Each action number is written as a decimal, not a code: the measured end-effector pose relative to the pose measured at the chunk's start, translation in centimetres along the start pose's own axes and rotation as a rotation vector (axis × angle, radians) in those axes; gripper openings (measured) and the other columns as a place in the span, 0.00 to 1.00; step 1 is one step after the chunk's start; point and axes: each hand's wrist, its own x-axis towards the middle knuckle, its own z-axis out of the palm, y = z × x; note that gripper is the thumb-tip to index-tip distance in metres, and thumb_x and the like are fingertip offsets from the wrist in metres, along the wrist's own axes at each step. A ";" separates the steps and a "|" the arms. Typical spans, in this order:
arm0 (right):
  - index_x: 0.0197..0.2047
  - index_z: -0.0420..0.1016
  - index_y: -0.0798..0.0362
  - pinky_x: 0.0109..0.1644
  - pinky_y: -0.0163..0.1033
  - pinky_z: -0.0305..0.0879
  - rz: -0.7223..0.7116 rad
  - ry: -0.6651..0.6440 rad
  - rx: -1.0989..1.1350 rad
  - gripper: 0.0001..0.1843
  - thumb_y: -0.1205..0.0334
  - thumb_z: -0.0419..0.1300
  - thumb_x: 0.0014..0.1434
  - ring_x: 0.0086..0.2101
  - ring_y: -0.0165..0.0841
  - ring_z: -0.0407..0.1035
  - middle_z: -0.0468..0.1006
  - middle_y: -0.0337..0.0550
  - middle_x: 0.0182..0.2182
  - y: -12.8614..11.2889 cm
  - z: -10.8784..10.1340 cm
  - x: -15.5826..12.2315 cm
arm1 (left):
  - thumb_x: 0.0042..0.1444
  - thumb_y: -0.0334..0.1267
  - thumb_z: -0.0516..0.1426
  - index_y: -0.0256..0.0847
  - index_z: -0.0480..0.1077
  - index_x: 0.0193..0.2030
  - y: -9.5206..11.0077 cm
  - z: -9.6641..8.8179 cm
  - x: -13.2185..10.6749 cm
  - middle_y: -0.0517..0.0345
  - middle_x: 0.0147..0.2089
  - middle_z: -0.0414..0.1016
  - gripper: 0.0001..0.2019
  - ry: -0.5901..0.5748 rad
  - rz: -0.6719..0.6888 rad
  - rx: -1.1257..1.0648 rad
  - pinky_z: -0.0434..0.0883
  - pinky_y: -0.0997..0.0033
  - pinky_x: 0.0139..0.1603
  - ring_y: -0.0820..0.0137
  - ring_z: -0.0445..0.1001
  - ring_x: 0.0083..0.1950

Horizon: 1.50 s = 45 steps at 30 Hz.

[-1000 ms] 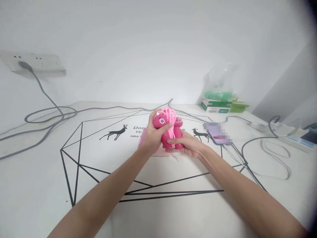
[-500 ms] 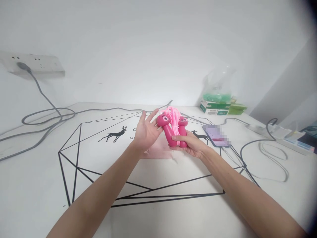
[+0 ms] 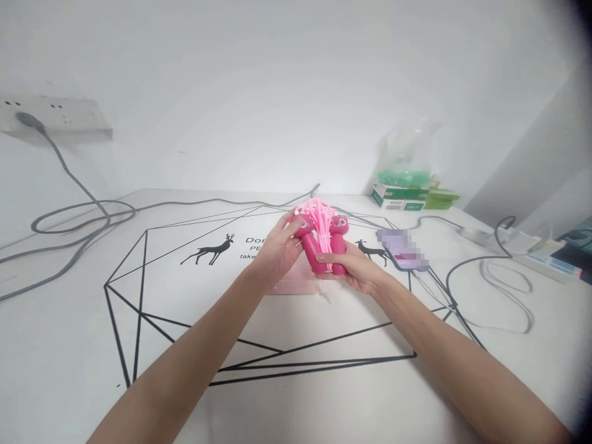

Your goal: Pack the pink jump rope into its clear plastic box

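Left hand [image 3: 274, 254] has closed back onto the skipping rope [image 3: 322, 242] right hand [image 3: 354, 269] grips, seemingly above a pink case [image 3: 291, 282].

Skipping rope [image 3: 322, 240] above pouch [image 3: 296, 280], phone [image 3: 401, 250] to its right.

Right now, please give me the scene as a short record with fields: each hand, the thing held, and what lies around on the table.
right hand: grips the lower part of both pink handles together
left hand: fingers touch the top of the left handle
held thing: pink skipping rope, two handles with cartoon faces, pale pink cord bundled between them
under the hands: flat pink case on the table
table: white, black line pattern and deer print
right of the hands: phone, grey cable, power strip
back right: green boxes
left: wall socket
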 end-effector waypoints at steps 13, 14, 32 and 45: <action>0.49 0.74 0.55 0.56 0.52 0.73 0.097 -0.254 0.083 0.20 0.68 0.70 0.53 0.46 0.37 0.76 0.80 0.47 0.47 -0.8 -0.7 -0.8 | 0.49 0.30 0.68 0.44 0.68 0.49 -0.5 0.5 -0.4 0.60 0.43 0.76 0.21 0.179 0.133 0.098 0.75 0.65 0.50 0.69 0.76 0.46; 0.49 0.74 0.56 0.56 0.54 0.72 0.113 -0.275 0.100 0.19 0.69 0.70 0.53 0.46 0.38 0.76 0.79 0.47 0.47 -0.8 -1.0 -0.7 | 0.49 0.30 0.67 0.43 0.68 0.49 -0.4 0.4 -0.3 0.59 0.44 0.76 0.21 0.176 0.133 0.085 0.74 0.66 0.51 0.69 0.76 0.46; 0.55 0.72 0.58 0.60 0.54 0.67 0.187 -0.490 0.132 0.23 0.71 0.67 0.56 0.54 0.49 0.71 0.78 0.53 0.52 -1.1 -2.9 -1.0 | 0.55 0.29 0.64 0.44 0.67 0.49 0.8 -0.3 -0.2 0.58 0.47 0.75 0.16 0.000 0.110 0.073 0.73 0.65 0.54 0.69 0.76 0.49; 0.47 0.76 0.58 0.55 0.54 0.74 0.114 -0.200 0.053 0.19 0.69 0.71 0.51 0.46 0.40 0.76 0.80 0.51 0.47 -1.1 -0.4 -0.7 | 0.52 0.31 0.66 0.47 0.64 0.53 -0.5 0.5 -0.7 0.60 0.46 0.75 0.23 0.055 0.109 0.085 0.73 0.63 0.54 0.68 0.76 0.48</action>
